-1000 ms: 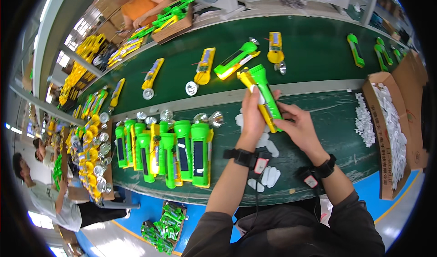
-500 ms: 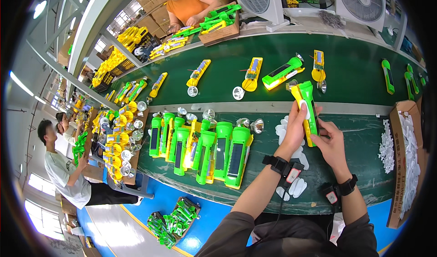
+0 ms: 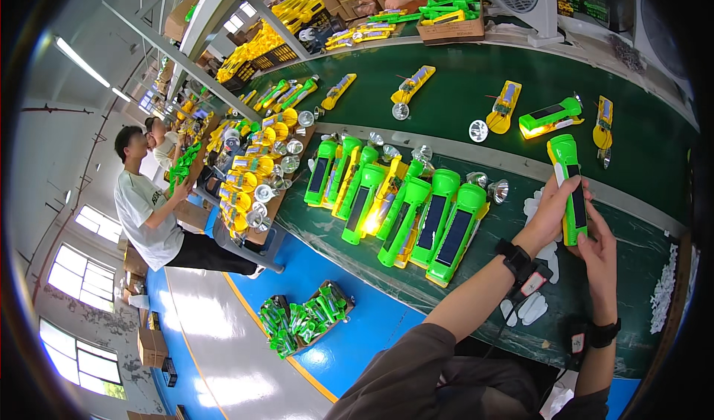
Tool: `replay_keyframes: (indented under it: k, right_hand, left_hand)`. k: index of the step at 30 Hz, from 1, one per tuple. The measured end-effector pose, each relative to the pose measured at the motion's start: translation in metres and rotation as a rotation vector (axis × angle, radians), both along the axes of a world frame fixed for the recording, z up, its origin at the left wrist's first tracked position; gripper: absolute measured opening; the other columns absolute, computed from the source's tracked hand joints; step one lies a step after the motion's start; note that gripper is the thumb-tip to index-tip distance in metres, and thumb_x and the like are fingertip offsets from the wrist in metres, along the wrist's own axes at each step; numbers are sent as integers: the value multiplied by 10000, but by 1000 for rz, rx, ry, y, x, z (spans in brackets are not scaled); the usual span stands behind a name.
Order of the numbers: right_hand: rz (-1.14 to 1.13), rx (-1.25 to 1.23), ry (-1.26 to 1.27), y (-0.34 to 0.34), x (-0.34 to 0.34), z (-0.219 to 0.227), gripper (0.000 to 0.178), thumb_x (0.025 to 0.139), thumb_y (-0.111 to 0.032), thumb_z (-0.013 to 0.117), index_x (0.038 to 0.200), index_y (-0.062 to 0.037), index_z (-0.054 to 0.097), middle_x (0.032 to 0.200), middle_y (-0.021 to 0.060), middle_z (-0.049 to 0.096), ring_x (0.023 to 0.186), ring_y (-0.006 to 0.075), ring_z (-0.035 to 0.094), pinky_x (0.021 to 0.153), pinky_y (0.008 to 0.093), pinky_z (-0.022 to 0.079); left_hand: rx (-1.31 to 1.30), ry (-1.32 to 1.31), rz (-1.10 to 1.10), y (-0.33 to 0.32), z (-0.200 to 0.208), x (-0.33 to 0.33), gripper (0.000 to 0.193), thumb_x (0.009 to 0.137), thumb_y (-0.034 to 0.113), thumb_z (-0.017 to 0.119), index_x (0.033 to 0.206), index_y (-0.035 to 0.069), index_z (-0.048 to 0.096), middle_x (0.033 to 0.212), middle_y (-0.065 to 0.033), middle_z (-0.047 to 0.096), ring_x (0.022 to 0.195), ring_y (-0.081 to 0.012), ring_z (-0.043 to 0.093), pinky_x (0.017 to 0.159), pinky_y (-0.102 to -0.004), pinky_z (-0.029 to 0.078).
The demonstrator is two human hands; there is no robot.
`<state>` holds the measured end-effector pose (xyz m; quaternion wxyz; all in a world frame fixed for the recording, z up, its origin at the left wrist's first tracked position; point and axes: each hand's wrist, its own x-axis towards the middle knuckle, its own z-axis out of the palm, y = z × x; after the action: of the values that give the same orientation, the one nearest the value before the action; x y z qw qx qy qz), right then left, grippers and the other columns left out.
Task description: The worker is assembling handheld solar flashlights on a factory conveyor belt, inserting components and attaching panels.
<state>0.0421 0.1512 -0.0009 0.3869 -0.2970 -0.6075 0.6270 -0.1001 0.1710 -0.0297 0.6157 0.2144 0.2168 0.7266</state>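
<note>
A green flashlight (image 3: 569, 152) with a dark panel along its handle is held upright between my two hands, a yellow edge showing at its head. My left hand (image 3: 547, 213) wraps its left side around the middle. At the lower end, my right hand (image 3: 597, 249) grips it with the thumb against the handle. Beneath my wrists, several white oval pieces (image 3: 532, 308) lie on the green table. Left of my hands stands a row of green and yellow flashlights (image 3: 455, 230), some with loose silver reflectors (image 3: 498, 189) at their heads; one among them glows.
Beyond the table's metal edge (image 3: 476, 145), a green conveyor belt (image 3: 446, 66) carries yellow flashlight halves (image 3: 503, 107) and a lit green flashlight (image 3: 552, 116). White small parts (image 3: 664, 290) lie at the right. Two people work at the left, another across the belt.
The flashlight has been turned in my hands, so its green panel side faces up instead of its yellow edge. My view has swung left, shifting the scene rightward.
</note>
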Motion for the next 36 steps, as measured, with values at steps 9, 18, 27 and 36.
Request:
replay_keyframes:
  k: [9, 18, 27, 36]
  right_hand:
    - [30, -92, -61, 5, 7, 3, 552, 778, -22, 623, 1303, -3, 452, 1018, 67, 599, 810, 78, 580, 612, 183, 450]
    - [76, -171, -95, 4, 8, -5, 447, 741, 0, 685, 1160, 29, 534, 974, 56, 629, 754, 68, 582, 583, 187, 450]
    - [73, -176, -122, 2, 9, 0, 381, 727, 0, 703, 1084, 18, 574, 903, 46, 641, 733, 63, 582, 578, 188, 453]
    - [169, 2, -119, 5, 8, -14, 467, 632, -98, 824, 993, -27, 536, 826, 12, 608, 688, 46, 562, 581, 193, 440]
  left_hand:
    - [-37, -285, 14, 1, 0, -12, 455, 907, 444, 531, 1159, 69, 475, 1005, -70, 570, 896, -189, 586, 828, -337, 489]
    - [-56, -185, 96, 4, -7, -14, 496, 906, 525, 488, 1066, 55, 501, 857, -35, 555, 774, -159, 574, 757, -316, 486]
    - [-77, -65, 107, 2, -7, -12, 575, 876, 593, 474, 1085, 58, 495, 850, -34, 553, 754, -166, 570, 712, -301, 481]
    - [61, -145, -58, -6, 12, -18, 756, 862, 691, 338, 1140, 5, 489, 747, -47, 517, 627, -173, 497, 658, -322, 430]
